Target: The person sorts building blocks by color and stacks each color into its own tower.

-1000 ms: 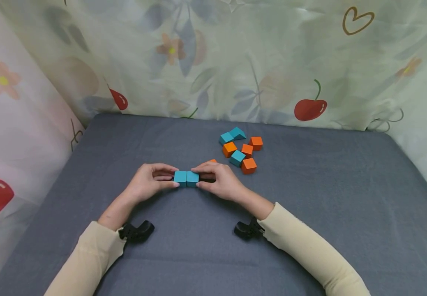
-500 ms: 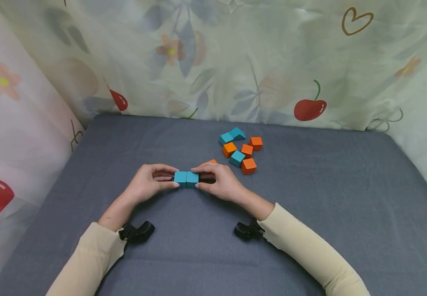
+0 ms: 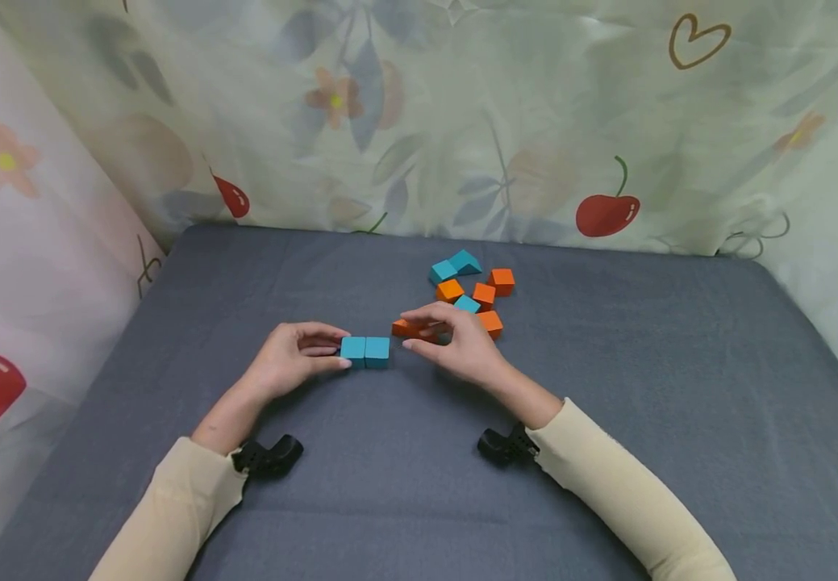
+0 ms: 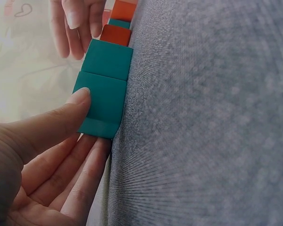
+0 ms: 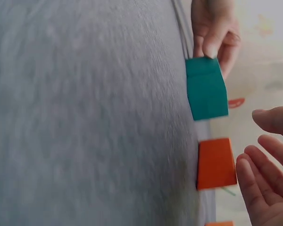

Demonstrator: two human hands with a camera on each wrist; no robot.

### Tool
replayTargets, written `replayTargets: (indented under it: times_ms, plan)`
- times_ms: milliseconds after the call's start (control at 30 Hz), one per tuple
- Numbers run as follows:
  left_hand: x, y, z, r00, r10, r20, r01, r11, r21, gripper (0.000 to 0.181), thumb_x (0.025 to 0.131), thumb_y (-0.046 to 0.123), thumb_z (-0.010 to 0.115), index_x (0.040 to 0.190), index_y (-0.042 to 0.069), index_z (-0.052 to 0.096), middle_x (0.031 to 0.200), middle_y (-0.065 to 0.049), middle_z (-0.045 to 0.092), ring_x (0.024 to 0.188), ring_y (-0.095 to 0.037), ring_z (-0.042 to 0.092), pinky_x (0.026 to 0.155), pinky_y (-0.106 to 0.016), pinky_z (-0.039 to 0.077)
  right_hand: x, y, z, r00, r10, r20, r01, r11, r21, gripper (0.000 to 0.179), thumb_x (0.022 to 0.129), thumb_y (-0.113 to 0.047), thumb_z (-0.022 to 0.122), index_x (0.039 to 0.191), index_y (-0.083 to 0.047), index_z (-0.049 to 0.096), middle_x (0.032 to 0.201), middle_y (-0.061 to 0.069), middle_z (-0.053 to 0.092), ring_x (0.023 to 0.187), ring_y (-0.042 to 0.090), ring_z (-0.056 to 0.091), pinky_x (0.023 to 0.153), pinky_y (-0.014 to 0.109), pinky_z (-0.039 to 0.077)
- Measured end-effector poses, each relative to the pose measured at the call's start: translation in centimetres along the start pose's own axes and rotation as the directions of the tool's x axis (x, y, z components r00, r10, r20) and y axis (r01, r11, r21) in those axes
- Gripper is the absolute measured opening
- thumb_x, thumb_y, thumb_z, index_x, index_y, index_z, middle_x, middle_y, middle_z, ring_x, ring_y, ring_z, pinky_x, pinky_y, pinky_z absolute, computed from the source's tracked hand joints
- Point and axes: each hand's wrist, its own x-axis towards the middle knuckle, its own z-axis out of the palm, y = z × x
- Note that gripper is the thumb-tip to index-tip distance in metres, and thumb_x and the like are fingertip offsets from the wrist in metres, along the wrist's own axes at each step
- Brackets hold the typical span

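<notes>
Two blue cube-like blocks stand side by side on the cloth, faces touching. My left hand [image 3: 297, 355] pinches the left blue block [image 3: 352, 349] between thumb and fingers; the thumb lies against its near face in the left wrist view. The right blue block [image 3: 377, 350] has no hand on it. My right hand [image 3: 465, 345] hovers just right of the pair, thumb and fingers apart. Beside and partly behind its fingers lies an orange block [image 3: 402, 328], which in the right wrist view is the orange block [image 5: 216, 164] near the fingertips, seemingly untouched.
Behind the right hand lies a loose cluster: a blue triangular block [image 3: 465, 262], a blue block [image 3: 444, 272], a light orange block [image 3: 450, 290], and several others, including an orange block [image 3: 502, 282]. Grey cloth [image 3: 607, 363] covers the table; a patterned curtain [image 3: 426, 121] hangs behind.
My right hand has let go of the right blue block and moved right and slightly away, over the orange block. My left hand and both blue blocks look unmoved.
</notes>
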Motion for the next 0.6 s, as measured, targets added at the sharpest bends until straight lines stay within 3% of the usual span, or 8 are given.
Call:
replayTargets:
  times_ms: [400, 600]
  plan:
    - [-0.1, 0.0, 0.0, 1.000, 0.002, 0.001, -0.002, 1.000, -0.003, 0.039, 0.082, 0.010, 0.076, 0.119, 0.002, 0.065, 0.121, -0.019, 0.064, 0.110, -0.028, 0.064, 0.090, -0.036, 0.055, -0.5, 0.8, -3.4, 0.985, 0.100, -0.142, -0.104, 0.994, -0.022, 0.033, 0.085, -0.017, 0.074, 0.116, -0.007, 0.068, 0.116, 0.009, 0.066, 0.104, 0.030, 0.061, 0.092, 0.043, 0.052]
    - [-0.1, 0.0, 0.0, 1.000, -0.004, 0.000, 0.004, 1.000, -0.003, 0.040, 0.082, 0.010, 0.076, 0.120, 0.002, 0.065, 0.121, -0.019, 0.064, 0.110, -0.028, 0.064, 0.090, -0.035, 0.055, -0.7, 1.1, -4.8, 0.972, 0.163, -0.172, -0.170, 0.985, -0.029, 0.033, 0.086, -0.018, 0.073, 0.118, -0.008, 0.068, 0.120, 0.008, 0.064, 0.105, 0.030, 0.060, 0.088, 0.045, 0.052]
